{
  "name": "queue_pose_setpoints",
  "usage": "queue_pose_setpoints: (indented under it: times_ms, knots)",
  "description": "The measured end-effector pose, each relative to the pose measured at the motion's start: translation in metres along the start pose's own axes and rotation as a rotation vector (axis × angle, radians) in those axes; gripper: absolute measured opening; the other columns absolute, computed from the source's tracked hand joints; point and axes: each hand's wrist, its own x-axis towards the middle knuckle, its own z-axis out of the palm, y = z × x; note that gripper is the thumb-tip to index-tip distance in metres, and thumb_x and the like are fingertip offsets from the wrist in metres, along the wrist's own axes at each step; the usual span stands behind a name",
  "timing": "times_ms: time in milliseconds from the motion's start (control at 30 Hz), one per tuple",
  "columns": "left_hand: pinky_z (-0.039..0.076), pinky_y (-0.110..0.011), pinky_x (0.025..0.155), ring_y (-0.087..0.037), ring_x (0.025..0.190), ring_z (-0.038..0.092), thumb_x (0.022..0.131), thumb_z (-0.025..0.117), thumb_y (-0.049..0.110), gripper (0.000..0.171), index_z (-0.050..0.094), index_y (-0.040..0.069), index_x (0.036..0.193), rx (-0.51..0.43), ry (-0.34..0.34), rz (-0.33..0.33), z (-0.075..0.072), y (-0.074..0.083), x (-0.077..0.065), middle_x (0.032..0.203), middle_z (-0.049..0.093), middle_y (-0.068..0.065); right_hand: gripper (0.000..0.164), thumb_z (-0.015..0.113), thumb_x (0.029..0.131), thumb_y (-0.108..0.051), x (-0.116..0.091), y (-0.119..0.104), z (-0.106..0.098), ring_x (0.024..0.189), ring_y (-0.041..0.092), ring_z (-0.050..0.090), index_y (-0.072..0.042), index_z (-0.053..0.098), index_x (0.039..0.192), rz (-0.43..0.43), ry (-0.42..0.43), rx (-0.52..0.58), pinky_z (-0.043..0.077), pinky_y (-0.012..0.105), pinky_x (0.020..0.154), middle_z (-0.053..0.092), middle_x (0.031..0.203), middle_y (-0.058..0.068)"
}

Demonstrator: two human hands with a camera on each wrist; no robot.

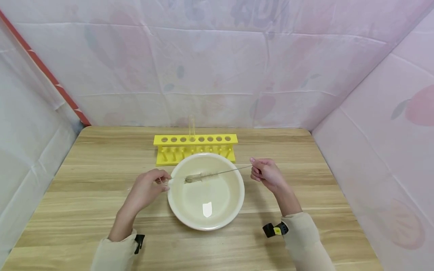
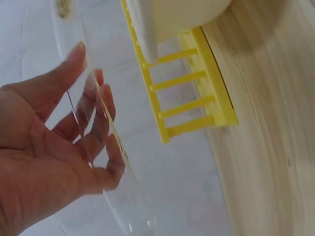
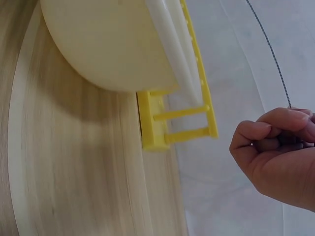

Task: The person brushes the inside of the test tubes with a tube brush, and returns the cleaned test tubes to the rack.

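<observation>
Above a cream basin (image 1: 240,192), my left hand (image 1: 145,188) holds a clear glass test tube (image 2: 129,209) between thumb and fingers, tilted in the left wrist view. My right hand (image 1: 269,175) pinches the twisted wire handle (image 3: 275,61) of a test tube brush (image 1: 209,174), its fingers curled in. The wire runs left from that hand across the basin's rim. The brush's pale bristles lie over the basin, and its darker tip end shows inside the tube's far part, toward the right hand. A bright reflection shines on the basin's bottom area.
Behind the basin stands a yellow test tube rack (image 1: 196,143) with a row of holes and pegs. Another clear test tube (image 1: 191,126) stands upright in it. The wooden table (image 1: 112,158) ends at a printed cloth wall (image 1: 210,67), with cloth at both sides too.
</observation>
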Motion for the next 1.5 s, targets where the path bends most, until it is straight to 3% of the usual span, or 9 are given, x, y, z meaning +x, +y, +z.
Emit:
queue_pose_setpoints:
  times_ms: [167,433,700,833,1067,1333,1500]
  knots:
    - [0.045,-0.037,0.068,-0.020,0.076,0.055,0.072,0.073,-0.003,0.021,0.066,0.004,0.090,0.005,0.011,-0.018,0.003,0.005,0.003,0.079,0.057,-0.002,0.046,0.040,0.097,-0.006,0.005,0.001,0.019,0.042,0.009,0.027,-0.005,0.033,0.052,-0.002,0.043,-0.001,0.026,0.020,0.045,0.027,0.047,-0.003]
    - [0.044,-0.035,0.067,-0.019,0.074,0.055,0.072,0.073,-0.001,0.020,0.065,0.005,0.090,0.009,-0.014,0.006,0.008,0.017,0.009,0.079,0.058,-0.002,0.046,0.041,0.097,-0.007,0.008,-0.002,0.043,0.044,0.010,0.026,-0.004,0.032,0.052,-0.041,0.035,-0.028,0.025,0.021,0.045,0.028,0.050,0.001]
    - [0.046,-0.037,0.070,-0.020,0.077,0.055,0.074,0.073,0.002,0.020,0.066,0.006,0.093,-0.015,-0.065,-0.006,0.017,0.046,0.018,0.086,0.061,-0.005,0.046,0.042,0.097,-0.010,0.007,-0.002,0.073,0.043,0.012,0.027,-0.002,0.035,0.053,-0.032,-0.031,-0.110,0.027,0.021,0.043,0.029,0.048,0.001]
    - [0.045,-0.036,0.068,-0.019,0.074,0.055,0.074,0.074,0.004,0.020,0.066,0.007,0.093,-0.004,-0.069,-0.021,0.021,0.056,0.022,0.086,0.061,-0.004,0.046,0.043,0.097,-0.011,0.006,-0.002,0.085,0.042,0.014,0.027,-0.002,0.035,0.052,-0.040,-0.018,-0.118,0.028,0.022,0.043,0.029,0.048,0.001]
    - [0.045,-0.035,0.068,-0.019,0.076,0.055,0.076,0.072,0.005,0.019,0.066,0.008,0.094,-0.041,-0.091,-0.018,0.019,0.056,0.024,0.084,0.061,-0.004,0.046,0.045,0.097,-0.013,0.005,-0.007,0.083,0.043,0.021,0.033,0.001,0.038,0.054,-0.089,-0.018,-0.202,0.034,0.025,0.046,0.033,0.046,0.003]
    - [0.047,-0.038,0.077,-0.022,0.087,0.058,0.081,0.068,0.006,0.016,0.065,0.006,0.097,-0.172,-0.158,0.042,0.009,0.053,0.024,0.093,0.064,-0.005,0.045,0.047,0.096,-0.012,0.003,-0.017,0.076,0.045,0.034,0.039,0.009,0.041,0.057,-0.256,-0.056,-0.293,0.036,0.027,0.047,0.037,0.046,0.007]
    - [0.047,-0.038,0.077,-0.020,0.086,0.058,0.080,0.069,0.007,0.016,0.065,0.006,0.096,-0.137,-0.143,0.053,0.007,0.056,0.025,0.092,0.064,-0.004,0.046,0.047,0.096,-0.011,0.000,-0.022,0.078,0.044,0.032,0.036,0.004,0.038,0.053,-0.224,-0.030,-0.244,0.036,0.028,0.047,0.034,0.045,0.005]
